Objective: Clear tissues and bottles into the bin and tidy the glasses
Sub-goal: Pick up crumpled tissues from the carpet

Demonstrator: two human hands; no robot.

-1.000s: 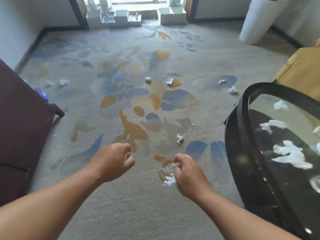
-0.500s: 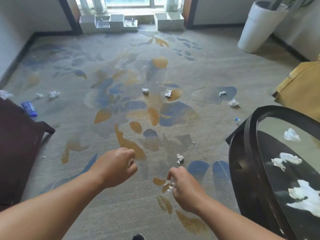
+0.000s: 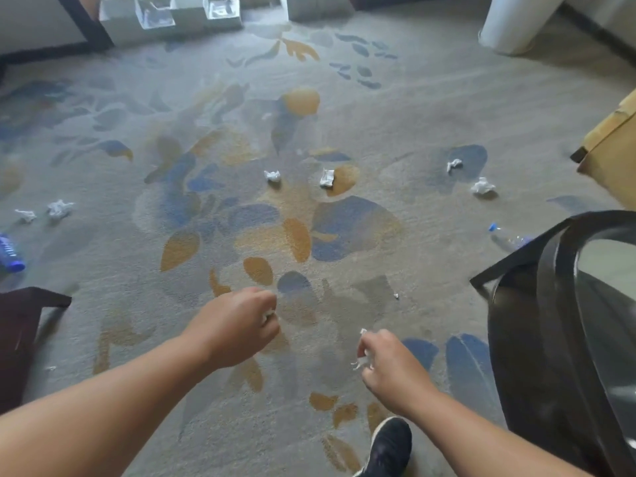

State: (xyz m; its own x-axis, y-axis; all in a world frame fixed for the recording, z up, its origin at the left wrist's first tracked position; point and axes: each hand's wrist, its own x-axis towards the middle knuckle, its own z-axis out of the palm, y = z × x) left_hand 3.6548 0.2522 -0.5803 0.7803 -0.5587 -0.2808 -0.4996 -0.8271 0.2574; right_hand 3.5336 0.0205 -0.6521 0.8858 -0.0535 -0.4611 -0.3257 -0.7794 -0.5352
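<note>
Item: floor litter pickup, tissue stage, early by the look of it. L hand (image 3: 237, 325): fingers curled in a fist, w/ a bit of white at the thumb side, prob. a tissue wad (image 3: 267, 315) gripped inside. R hand (image 3: 390, 368): fingers pinching a small crumpled tissue (image 3: 361, 361), held above the carpet (image 3: 430, 108), not touching it. Loose on carpet, ahead: tiny scrap (image 3: 396, 296) nearest; centre-left tissue (image 3: 272, 175) and centre-right tissue (image 3: 327, 177) near each other mid-floor; far-right tissue (image 3: 454, 164) w/ a bigger ball (image 3: 483, 186) just beside it; two more at far left, small left tissue (image 3: 25, 215) and left tissue ball (image 3: 59, 208). Bottles, both lying flat: blue bottle (image 3: 10, 253) at left edge, clear bottle (image 3: 507, 237) w/ blue cap nr the round dark-rimmed counter (image 3: 550, 304). Glasses: clear glass pieces (image 3: 155, 12) on pale blocks at the far wall, prob. these; untouched. Bin: none identifiable; white tall vessel (image 3: 512, 22) top right could be pot or bin, cannot tell. Also: dark furniture (image 3: 20, 321) at left, yellow seat (image 3: 612, 149) at right, black shoe (image 3: 389, 445) at bottom. Step in hand: collecting tissues, both hands loaded. Next move, est.: step fwd and stoop for the scrap or the centre two, tucking held wads into the palms so fingertips are free; else find the bin and drop the load. Bottles need an emptied hand each.
</note>
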